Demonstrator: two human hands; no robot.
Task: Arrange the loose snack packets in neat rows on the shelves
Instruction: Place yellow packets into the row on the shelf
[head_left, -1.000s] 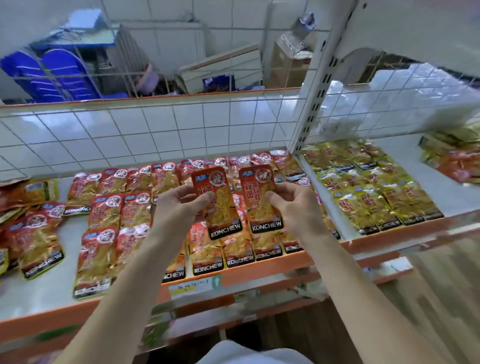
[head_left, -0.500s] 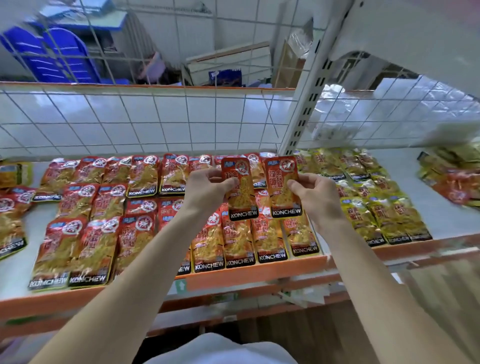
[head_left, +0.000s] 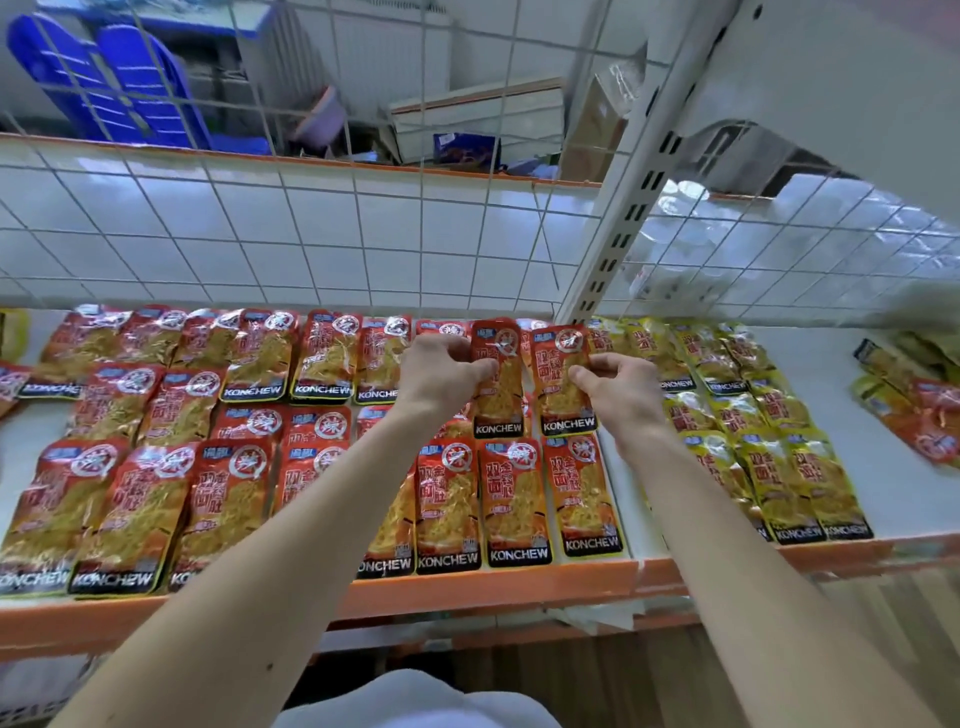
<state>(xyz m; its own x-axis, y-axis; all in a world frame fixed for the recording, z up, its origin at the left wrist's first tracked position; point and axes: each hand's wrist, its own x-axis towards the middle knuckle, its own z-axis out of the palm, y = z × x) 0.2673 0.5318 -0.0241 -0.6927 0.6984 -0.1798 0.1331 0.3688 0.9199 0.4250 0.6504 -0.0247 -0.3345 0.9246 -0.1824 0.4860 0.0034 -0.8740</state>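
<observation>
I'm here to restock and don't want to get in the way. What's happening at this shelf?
A person is stocking snacks. The left hand pinches a red packet and the right hand a second red packet, side by side above the right end of the red rows on the shelf. Yellow packets fill the next bay, and a few loose packets lie at the far right.

There is one view only, from a wide-angle camera worn on the person's head. It looks forward and down onto the shelf, from just above its orange front edge. It is near enough that the print on the snack packets is readable. The left hand and the right hand reach in from the bottom edge. Through the wire grid, the room behind shows.
</observation>
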